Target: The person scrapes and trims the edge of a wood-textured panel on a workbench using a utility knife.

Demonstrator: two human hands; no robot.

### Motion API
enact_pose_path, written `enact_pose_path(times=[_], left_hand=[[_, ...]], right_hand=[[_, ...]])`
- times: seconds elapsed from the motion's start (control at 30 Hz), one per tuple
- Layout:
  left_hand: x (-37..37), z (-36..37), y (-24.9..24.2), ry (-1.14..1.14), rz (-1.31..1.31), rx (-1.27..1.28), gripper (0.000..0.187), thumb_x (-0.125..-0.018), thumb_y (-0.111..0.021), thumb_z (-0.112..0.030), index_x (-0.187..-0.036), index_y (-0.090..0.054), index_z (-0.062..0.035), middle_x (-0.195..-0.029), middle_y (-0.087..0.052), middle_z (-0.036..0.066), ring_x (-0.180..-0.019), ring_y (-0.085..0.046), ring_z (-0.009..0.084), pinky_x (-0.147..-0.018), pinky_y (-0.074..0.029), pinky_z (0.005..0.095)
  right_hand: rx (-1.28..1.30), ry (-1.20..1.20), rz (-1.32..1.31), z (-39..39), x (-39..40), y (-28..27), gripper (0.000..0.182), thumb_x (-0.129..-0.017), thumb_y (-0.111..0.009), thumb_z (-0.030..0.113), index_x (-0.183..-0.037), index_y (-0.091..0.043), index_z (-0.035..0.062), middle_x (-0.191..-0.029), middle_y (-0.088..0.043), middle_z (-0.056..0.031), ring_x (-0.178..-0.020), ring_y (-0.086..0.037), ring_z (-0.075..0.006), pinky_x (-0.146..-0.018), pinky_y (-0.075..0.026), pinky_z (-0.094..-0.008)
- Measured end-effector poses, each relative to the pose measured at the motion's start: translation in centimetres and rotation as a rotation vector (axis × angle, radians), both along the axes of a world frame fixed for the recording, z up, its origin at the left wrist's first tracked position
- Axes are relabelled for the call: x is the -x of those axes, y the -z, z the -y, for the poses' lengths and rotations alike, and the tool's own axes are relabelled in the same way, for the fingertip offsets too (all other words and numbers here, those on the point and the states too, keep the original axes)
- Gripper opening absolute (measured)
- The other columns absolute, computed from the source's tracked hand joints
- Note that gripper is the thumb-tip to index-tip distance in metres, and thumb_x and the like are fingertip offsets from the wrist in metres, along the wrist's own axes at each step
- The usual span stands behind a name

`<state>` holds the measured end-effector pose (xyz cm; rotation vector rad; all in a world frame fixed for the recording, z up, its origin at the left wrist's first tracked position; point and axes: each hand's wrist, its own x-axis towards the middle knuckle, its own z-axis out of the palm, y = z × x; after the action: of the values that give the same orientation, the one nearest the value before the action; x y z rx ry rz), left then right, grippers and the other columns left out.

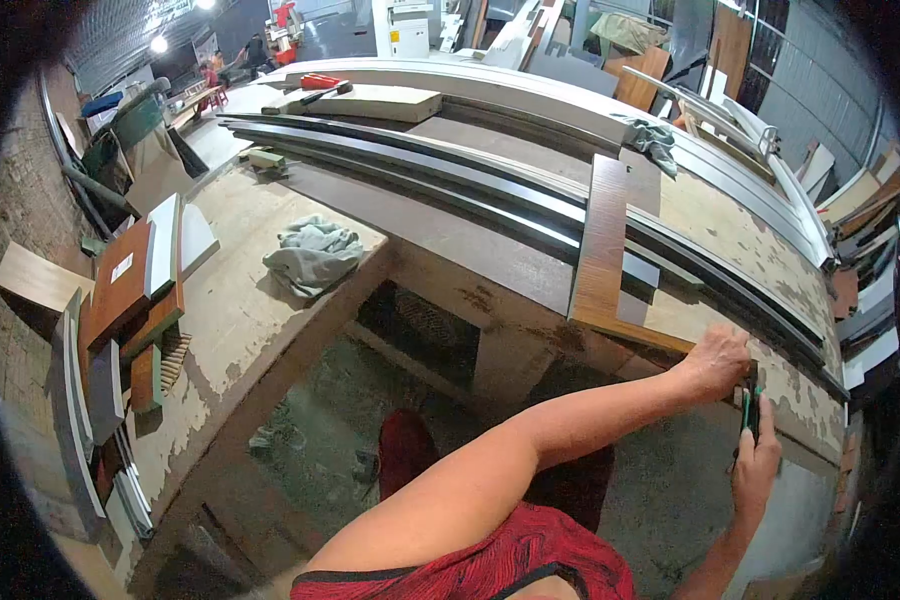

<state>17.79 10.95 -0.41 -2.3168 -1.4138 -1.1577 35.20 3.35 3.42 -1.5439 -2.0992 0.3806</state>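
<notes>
My right hand (758,462) is closed around a green-and-black-handled tool (747,412) that looks like pliers, pointing up and away from me. Just beyond its tip, my left hand (720,362) is closed, fingers pinched at the bench's front edge; whatever they grip is hidden. A narrow brown wooden strip (638,333) runs along that edge toward my left hand. Its left end meets a wood-grain board (603,230) lying crosswise over long dark metal profiles (450,165). Beside the board sits a small pale block (640,270).
A crumpled grey-green cloth (315,257) lies on the left bench wing (210,370), near stacked panel offcuts (120,285). Another cloth (652,145) rests at the back. A red-handled tool (322,82) lies on a pale board (390,103). Leaning sheets and scrap (640,75) stand behind.
</notes>
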Motion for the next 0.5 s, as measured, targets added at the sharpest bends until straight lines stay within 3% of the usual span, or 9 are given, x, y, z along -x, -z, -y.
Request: enact_pose_path(times=[0.13,0.5], left_hand=[[-0.3,-0.3,0.3,-0.037,0.019,-0.004,0.011,-0.067,-0.061,-0.013,-0.073,-0.066,-0.0058,-0.085,-0.058,0.013,-0.086,-0.055,0.0287,-0.074,-0.043,0.0387],[-0.3,-0.5,0.6,-0.011,0.026,-0.037,0.009,-0.067,-0.061,-0.014,-0.072,-0.066,-0.0087,-0.082,-0.058,0.012,-0.084,-0.054,0.0289,-0.073,-0.043,0.0397]], right_hand=[[-0.131,-0.091,0.021,-1.8,1.1,-0.4,0.052,-0.083,-0.044,0.002,-0.134,-0.041,-0.0005,-0.123,-0.052,-0.0285,-0.111,-0.053,-0.0406,-0.095,-0.040,-0.0405],[-0.035,0.000,0.007,0.4,0.8,-0.5,0.053,-0.083,-0.044,0.002,-0.135,-0.041,0.0011,-0.120,-0.053,-0.0299,-0.110,-0.054,-0.0411,-0.091,-0.040,-0.0422]])
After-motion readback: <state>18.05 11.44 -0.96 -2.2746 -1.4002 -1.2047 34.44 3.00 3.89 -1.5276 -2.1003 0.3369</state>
